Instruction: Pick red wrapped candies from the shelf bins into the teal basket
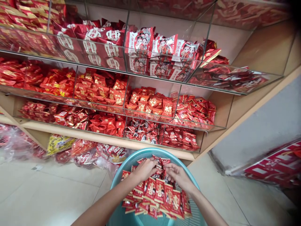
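A teal plastic basket (117,175) stands on the floor in front of me, with a heap of small red wrapped packets (159,191) in it. Gold and black prints show on their fronts, and several lie side by side in a row. Over the far part of the heap, my left hand (145,170) has its fingers curled round the edge of a red packet. Close to its right, my right hand (178,176) pinches at the packets with bent fingers. The fingertips of both hands partly cover what they grip.
Beyond the basket rises a wooden shelf unit (105,133) with clear dividers, its compartments holding red packets (101,89). Bagged goods (84,150) lie on the tiled floor (58,191) below it. At the right are a grey wall (254,138) and a red printed package (277,164).
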### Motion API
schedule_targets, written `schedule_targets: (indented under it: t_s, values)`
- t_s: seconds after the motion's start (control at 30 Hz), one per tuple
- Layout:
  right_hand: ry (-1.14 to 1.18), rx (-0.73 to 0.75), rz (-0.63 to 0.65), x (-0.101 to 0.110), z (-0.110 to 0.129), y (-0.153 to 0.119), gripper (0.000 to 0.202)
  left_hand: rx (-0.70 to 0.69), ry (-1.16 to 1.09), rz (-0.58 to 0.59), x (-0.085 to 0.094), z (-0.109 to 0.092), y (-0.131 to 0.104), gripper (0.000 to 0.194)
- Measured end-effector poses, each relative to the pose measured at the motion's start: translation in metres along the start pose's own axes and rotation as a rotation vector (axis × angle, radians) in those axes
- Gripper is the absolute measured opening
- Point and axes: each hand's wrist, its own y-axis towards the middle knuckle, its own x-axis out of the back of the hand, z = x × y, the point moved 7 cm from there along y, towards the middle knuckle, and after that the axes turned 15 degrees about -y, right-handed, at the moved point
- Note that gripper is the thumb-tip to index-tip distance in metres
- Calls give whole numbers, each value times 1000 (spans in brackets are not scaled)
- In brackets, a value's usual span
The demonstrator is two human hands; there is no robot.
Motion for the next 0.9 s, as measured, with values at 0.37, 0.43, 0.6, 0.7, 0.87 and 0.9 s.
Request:
schedule_targets:
  t_s: [0.37, 0.43, 0.6, 0.7, 0.87, 0.9]
  values:
    - [-504, 318, -237, 4, 80, 34, 28, 127, -42, -668, 83, 53, -99, 29]
    - [-773, 339, -298, -3, 109, 53, 25, 149, -38, -759, 84, 69, -122, 28]
    - [-1068, 123, -365, -13, 139, 112, 39, 186, -69, -840, 67, 85, -151, 28]
    - [-1127, -54, -357, -16, 132, 140, 57, 199, -88, -841, 60, 85, -155, 29]
    - [-1177, -205, -317, -19, 119, 159, 66, 208, -123, -812, 59, 87, -153, 30]
    - [-1181, -218, -310, -20, 118, 160, 65, 210, -129, -808, 58, 88, -152, 31]
